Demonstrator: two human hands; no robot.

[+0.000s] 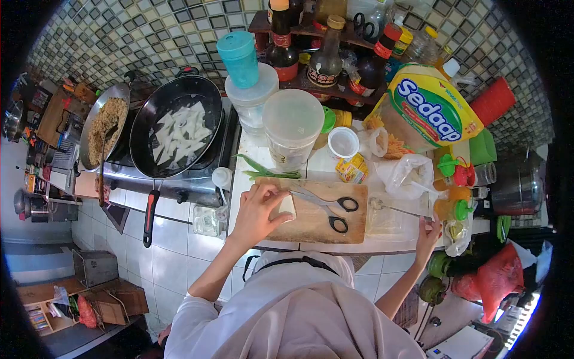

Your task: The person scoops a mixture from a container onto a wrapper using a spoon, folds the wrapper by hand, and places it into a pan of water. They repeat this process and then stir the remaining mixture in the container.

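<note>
My left hand [258, 209] is closed around a pale, flat-sided piece [287, 209] over the left end of a wooden cutting board [353, 232]. Black-handled scissors [327, 205] lie on the board, their blades pointing toward that hand. Over on the right, my right hand [427, 238] pinches the handle end of a thin metal spoon [402, 211]. The spoon's other end rests at a clear plastic tray [382, 230] beside the board. Green chilies or beans [263, 170] lie behind the left hand.
On the stove, a black pan [197, 81] holds several white triangular pieces; its handle juts toward me. Left of it stands a wok [89, 149] with brown crumbly food. Lidded tubs [292, 119], a plastic bag [406, 176], a yellow Sedaap pack [427, 110] and bottles crowd the counter's back.
</note>
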